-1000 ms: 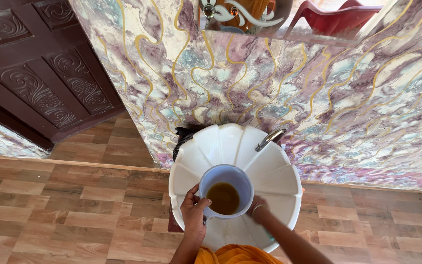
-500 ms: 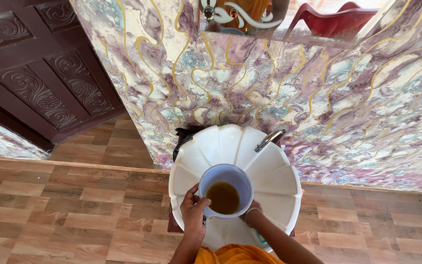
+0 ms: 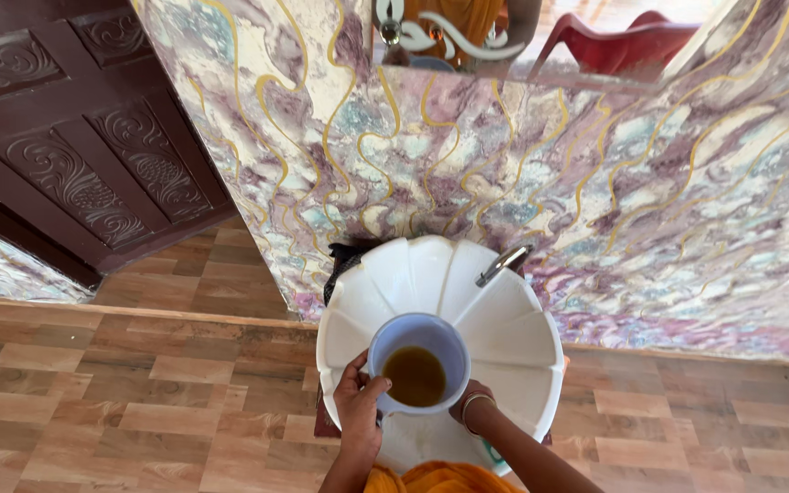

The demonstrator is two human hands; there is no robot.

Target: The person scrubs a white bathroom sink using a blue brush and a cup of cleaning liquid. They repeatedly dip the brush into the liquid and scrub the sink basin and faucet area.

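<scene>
Two hands on one pale blue plastic mug (image 3: 417,363) of brown liquid, held over the white fluted washbasin (image 3: 522,338): left hand (image 3: 358,402) wraps the handle side, right hand (image 3: 469,402) props underneath, fingers hidden. Any tilt could slosh it over the rim onto the wood-pattern floor tiles (image 3: 139,402).

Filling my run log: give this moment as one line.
left hand: grips mug handle | right hand: under mug | mug: brown liquid, over white basin | tap: no water visible

Left hand (image 3: 359,402) gripping pale blue mug (image 3: 417,363) of brown liquid; right hand (image 3: 468,408) beneath, over white basin (image 3: 522,342)
</scene>
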